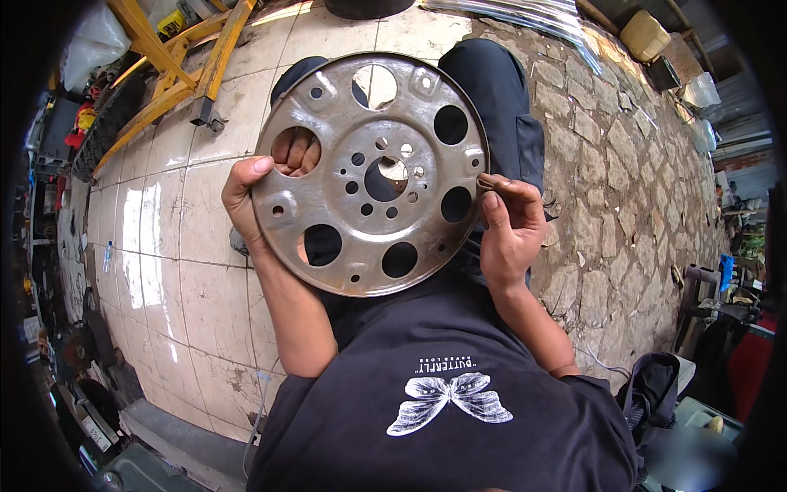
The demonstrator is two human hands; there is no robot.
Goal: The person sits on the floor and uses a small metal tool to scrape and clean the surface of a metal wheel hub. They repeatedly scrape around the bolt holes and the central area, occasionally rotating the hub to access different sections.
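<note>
A round, worn steel flexplate (316, 197) is held up in front of my lap, its flat face towards me. Large round holes ring it, with smaller bolt holes around an open centre. My left hand (248, 201) is closed on its left edge: the thumb lies on the front, and fingers behind the plate show through a large hole. At the right edge, my right hand (512, 234) has its thumb and forefinger drawn together in a pinch beside the rim. Something small and dark may be between those fingertips, but I cannot make it out.
Beyond the plate are my dark trouser legs (496, 90). Pale tiles (193, 213) cover the floor on the left; rough stone paving (611, 189) lies right. A yellow metal frame (156, 98) stands at the far left, and a black round object (369, 6) at the far edge. Assorted workshop items line both sides.
</note>
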